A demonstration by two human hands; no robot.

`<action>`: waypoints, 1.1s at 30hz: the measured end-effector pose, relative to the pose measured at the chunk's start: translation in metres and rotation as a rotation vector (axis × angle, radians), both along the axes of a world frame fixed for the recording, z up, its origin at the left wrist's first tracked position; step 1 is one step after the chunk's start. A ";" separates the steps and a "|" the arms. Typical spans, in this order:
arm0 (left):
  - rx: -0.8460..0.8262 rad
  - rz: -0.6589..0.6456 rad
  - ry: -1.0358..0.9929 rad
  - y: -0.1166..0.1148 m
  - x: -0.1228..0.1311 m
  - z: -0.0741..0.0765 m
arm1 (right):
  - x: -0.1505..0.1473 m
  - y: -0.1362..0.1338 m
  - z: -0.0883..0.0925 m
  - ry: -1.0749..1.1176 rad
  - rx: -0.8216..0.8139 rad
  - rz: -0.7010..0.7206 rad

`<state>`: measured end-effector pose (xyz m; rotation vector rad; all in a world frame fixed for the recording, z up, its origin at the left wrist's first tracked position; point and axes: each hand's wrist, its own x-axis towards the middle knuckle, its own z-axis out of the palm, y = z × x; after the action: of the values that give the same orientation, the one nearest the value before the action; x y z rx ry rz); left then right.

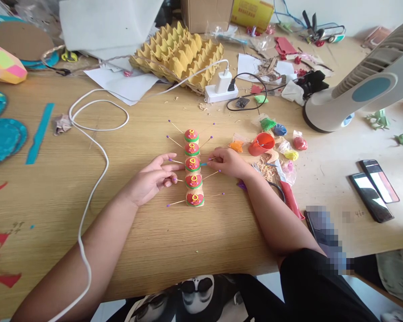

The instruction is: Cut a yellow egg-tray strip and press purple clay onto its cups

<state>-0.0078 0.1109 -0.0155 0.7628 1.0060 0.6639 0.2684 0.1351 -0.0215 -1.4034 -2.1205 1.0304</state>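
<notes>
The row of red-topped bumps (192, 164) sits on the tabletop (161, 250) between both hands. The right hand (230, 163) has its fingers pinched on a blue bit (203, 164) at the row's side. The left hand (149, 179) bends its fingers near purple-tipped sticks (176, 203) (I can't tell if they grip one). Best hold the row still and press softly.

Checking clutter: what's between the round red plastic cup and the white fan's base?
Head view: a blue clay-like lump lies between cup and fan base.
</notes>
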 end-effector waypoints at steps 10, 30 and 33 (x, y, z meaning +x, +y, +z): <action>-0.002 0.009 0.006 0.000 0.001 0.000 | 0.001 0.001 -0.003 0.004 0.014 0.005; -0.013 0.022 0.012 0.000 0.002 0.002 | -0.001 0.000 -0.002 0.000 0.011 -0.046; -0.011 0.015 0.014 0.000 0.002 0.003 | -0.001 0.000 -0.001 0.015 -0.007 -0.050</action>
<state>-0.0059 0.1109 -0.0129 0.7512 1.0282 0.6665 0.2678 0.1353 -0.0228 -1.4397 -2.0621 1.0271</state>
